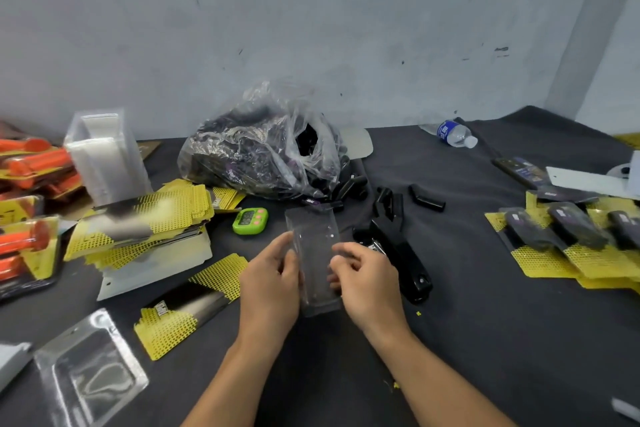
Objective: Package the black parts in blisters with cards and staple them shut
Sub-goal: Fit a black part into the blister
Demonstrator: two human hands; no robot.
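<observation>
Dark counter (467, 322), cluttered. Clear bag (263, 149) of black parts at the back, with loose black parts (426, 199) beside it. Yellow card (188, 305) lies left of the hands, black stapler (398, 246) to their right. Left hand (270, 284) and right hand (367, 284) each pinch a side edge of an empty clear blister (317, 263). Risk: the thin, slick plastic may buckle or slip if it is pried open unevenly.

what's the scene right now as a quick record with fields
held item: clear blister, looks empty
left hand: grips blister's left edge
right hand: pinches blister's right edge
stapler: lying just right of hands
loose card: lying flat, left of hands
parts bag: behind the hands
finished packs: far right
</observation>
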